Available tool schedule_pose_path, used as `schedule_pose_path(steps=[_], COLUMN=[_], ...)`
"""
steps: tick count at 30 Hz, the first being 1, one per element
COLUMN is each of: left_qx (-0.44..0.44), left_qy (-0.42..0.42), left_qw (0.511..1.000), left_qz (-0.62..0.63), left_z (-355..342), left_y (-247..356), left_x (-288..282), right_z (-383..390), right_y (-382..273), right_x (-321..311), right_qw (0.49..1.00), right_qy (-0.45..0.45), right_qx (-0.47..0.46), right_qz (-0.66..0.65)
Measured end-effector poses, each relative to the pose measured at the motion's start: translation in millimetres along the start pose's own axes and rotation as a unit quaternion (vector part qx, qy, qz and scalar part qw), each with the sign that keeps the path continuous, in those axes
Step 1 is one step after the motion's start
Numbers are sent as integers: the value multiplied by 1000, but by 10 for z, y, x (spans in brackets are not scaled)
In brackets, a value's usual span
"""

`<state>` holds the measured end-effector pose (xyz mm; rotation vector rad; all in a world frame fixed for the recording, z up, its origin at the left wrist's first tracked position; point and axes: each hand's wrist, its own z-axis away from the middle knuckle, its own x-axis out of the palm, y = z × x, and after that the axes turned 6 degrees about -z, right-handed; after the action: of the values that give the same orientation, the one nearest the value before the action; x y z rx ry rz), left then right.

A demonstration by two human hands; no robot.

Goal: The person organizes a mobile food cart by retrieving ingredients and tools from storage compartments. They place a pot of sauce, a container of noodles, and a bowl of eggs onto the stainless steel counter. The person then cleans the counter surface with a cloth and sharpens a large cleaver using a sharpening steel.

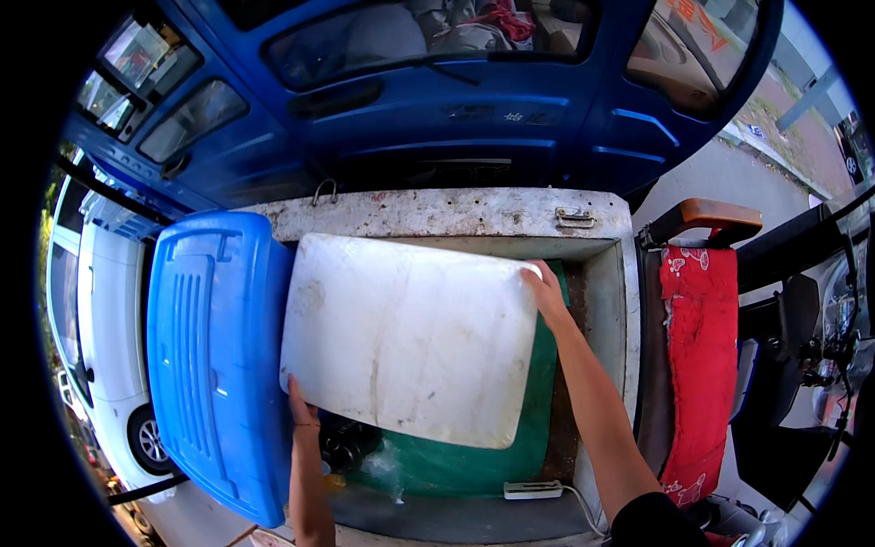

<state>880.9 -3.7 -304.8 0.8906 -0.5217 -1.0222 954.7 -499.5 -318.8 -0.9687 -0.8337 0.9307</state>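
Observation:
A large white panel (415, 337) with rounded corners and grimy marks lies tilted over an open, white-rimmed cargo box (456, 214). It looks like plastic; its underside is hidden. My right hand (545, 287) grips its far right corner, fingers over the edge. At its near left corner my left hand (303, 410) is closed on the edge, with part of the fingers out of sight. Under the panel, a green sheet (483, 465) covers part of the box's floor. Dark round items (344, 447) and crumpled clear plastic (387, 465) sit near my left wrist.
A blue plastic storage box (214, 365) stands against the left side. A white power strip (533, 490) with a cord lies at the near right. To the right are a red seat cushion (700, 365) and handlebars. A blue van (437, 118) is right behind the far rim.

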Motion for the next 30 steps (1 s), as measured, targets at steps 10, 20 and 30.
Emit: schedule_pose_path(steps=[10,20,30], left_qx=[-102,16,392], left_qy=[46,43,-118], left_qw=[993,997,912], left_qz=[26,67,-11], left_z=[740,1399,1992], left_y=[-685,-699,1408], left_x=[256,478,1117], right_z=[187,1291,1767], right_y=[-87,792,-1507], right_x=[-849,-1482,-891], right_qw=[998,976,955], right_qy=[50,117,-6], right_qx=[16,135,-33], right_qz=[27,126,-294])
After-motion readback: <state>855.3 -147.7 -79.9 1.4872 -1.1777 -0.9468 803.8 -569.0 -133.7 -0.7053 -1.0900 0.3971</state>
